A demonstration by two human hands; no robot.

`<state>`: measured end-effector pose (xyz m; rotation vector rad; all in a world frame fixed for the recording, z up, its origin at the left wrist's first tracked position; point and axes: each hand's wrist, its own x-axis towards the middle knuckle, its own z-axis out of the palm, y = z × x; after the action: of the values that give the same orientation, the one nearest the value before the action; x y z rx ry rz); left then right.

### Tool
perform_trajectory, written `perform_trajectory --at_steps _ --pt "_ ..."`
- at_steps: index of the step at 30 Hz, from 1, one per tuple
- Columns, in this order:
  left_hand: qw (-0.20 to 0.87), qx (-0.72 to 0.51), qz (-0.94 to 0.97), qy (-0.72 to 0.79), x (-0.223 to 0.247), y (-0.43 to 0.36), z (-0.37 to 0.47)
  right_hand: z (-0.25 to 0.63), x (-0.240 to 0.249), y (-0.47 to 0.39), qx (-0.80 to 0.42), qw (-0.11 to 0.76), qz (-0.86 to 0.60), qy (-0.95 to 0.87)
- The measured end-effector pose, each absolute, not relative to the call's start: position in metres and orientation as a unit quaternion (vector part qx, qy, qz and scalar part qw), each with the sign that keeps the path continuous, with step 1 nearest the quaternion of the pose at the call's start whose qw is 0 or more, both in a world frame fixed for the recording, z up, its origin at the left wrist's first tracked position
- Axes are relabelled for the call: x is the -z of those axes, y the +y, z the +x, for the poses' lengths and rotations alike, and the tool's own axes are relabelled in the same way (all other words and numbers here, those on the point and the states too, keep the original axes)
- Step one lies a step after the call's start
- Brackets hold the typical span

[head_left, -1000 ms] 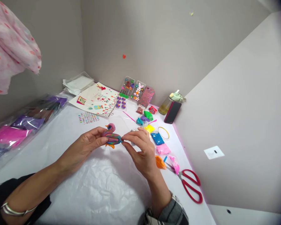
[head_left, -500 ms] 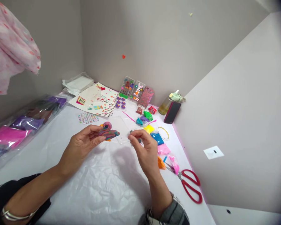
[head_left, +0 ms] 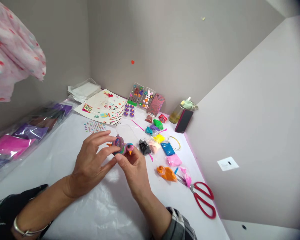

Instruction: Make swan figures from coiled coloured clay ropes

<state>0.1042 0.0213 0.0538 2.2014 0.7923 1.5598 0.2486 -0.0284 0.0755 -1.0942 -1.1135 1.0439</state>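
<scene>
A swirled multicolour clay bird (head_left: 119,142) is between my two hands, above the white-covered table. Its head is turned to the right, with an orange beak and a dark eye; more orange sticks out on its left side. My left hand (head_left: 93,158) has its fingers curled over the bird's body. My right hand (head_left: 133,168) pinches it from below and the right, under the head. The bird's underside is hidden by my fingers. A clear plastic sheet (head_left: 130,130) lies just behind it.
Right of my hands lie a black clay packet (head_left: 144,147), an orange clay packet (head_left: 167,173), other coloured packets and red-handled scissors (head_left: 203,200). Farther back are a decorated paper (head_left: 97,108), a gem sticker sheet (head_left: 95,126), a phone (head_left: 184,121) and a bottle (head_left: 175,115). Bagged clay (head_left: 30,131) lines the left side.
My right hand has come left from near the black packet to the bird. The bird has been turned, so its head now points right. My left fingers have shifted over its body.
</scene>
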Motion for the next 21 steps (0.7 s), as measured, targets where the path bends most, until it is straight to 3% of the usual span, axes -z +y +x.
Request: perform_trajectory --at_steps 6,13,21 --pt "0.096 -0.534 0.800 0.255 -0.054 0.020 0.105 0.253 -0.081 -0.028 -0.434 0.601 -0.516 -0.429" --pt "0.241 -0.542 0.730 0.338 -0.050 0.034 0.095 0.275 -0.097 -0.026 -0.374 0.506 -0.576 -0.522" --pt "0.147 -0.521 0.789 0.289 -0.052 0.039 0.089 0.287 -0.102 -0.026 -0.373 0.451 -0.598 -0.548"
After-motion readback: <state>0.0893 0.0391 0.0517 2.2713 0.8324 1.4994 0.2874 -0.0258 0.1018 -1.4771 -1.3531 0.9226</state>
